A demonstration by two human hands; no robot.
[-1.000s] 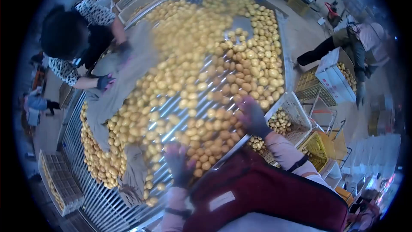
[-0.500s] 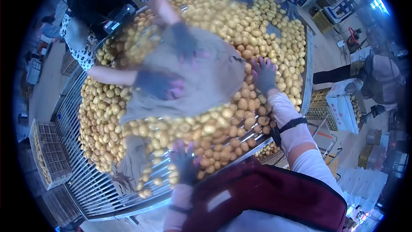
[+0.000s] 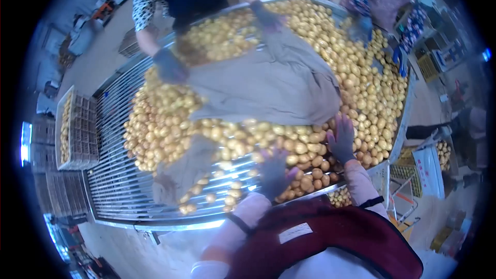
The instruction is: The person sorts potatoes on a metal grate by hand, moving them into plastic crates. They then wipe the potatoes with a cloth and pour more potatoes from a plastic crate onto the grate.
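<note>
My left hand [image 3: 274, 174], in a grey glove with pinkish fingertips, lies over potatoes [image 3: 245, 134] at the near side of the roller table. It is slightly blurred, fingers apart, holding nothing I can see. Farther right, my right hand [image 3: 341, 140], gloved alike, rests with spread fingers on the potatoes just below the edge of a large grey cloth [image 3: 268, 85]. The cloth covers the middle of the heap. Across the table, a co-worker's gloved hands [image 3: 170, 67] are at its far edge and left corner. A smaller grey cloth [image 3: 188, 168] lies left of my left hand.
Bare metal rollers [image 3: 116, 160] show at the table's left. A crate of potatoes [image 3: 77, 129] stands beyond that end. Another person's gloved hand [image 3: 400, 61] is at the far right of the heap. A white box [image 3: 429, 170] stands off the right side.
My right hand has moved nearer my left hand and the near edge. The co-worker's hands have moved apart from the cloth's middle to its edges, and the cloth is spread wider. The view has shifted.
</note>
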